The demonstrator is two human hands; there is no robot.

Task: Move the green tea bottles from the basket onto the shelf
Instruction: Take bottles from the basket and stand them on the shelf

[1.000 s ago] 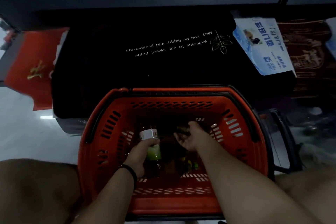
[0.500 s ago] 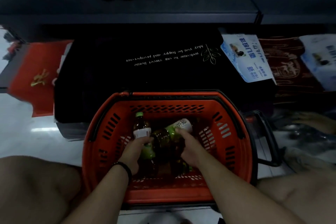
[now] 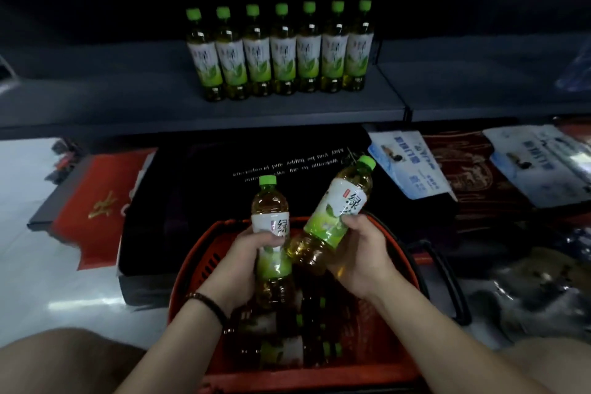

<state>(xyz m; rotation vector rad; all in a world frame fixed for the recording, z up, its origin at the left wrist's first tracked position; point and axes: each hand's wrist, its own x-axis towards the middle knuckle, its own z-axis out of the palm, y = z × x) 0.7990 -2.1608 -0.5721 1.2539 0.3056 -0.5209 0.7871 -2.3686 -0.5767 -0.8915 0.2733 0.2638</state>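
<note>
My left hand (image 3: 238, 265) grips an upright green tea bottle (image 3: 271, 211) with a green cap, held above the orange basket (image 3: 195, 269). My right hand (image 3: 359, 257) holds a second green tea bottle (image 3: 335, 214), tilted with its cap up and to the right. More bottles (image 3: 281, 350) lie on their sides in the basket below my hands. A row of several green tea bottles (image 3: 281, 51) stands upright on the dark grey shelf (image 3: 128, 102) ahead.
A black doormat with white lettering (image 3: 192, 189) lies stacked under the shelf behind the basket, a red mat (image 3: 99, 205) to its left, patterned mats and blue-white packets (image 3: 412, 166) to the right. The basket's black handle (image 3: 447, 281) hangs to the right. My knees frame the bottom corners.
Both hands have lifted a bottle each out of the basket to above its rim. The view has tilted up, bringing the shelf and its row of bottles fully into sight.
</note>
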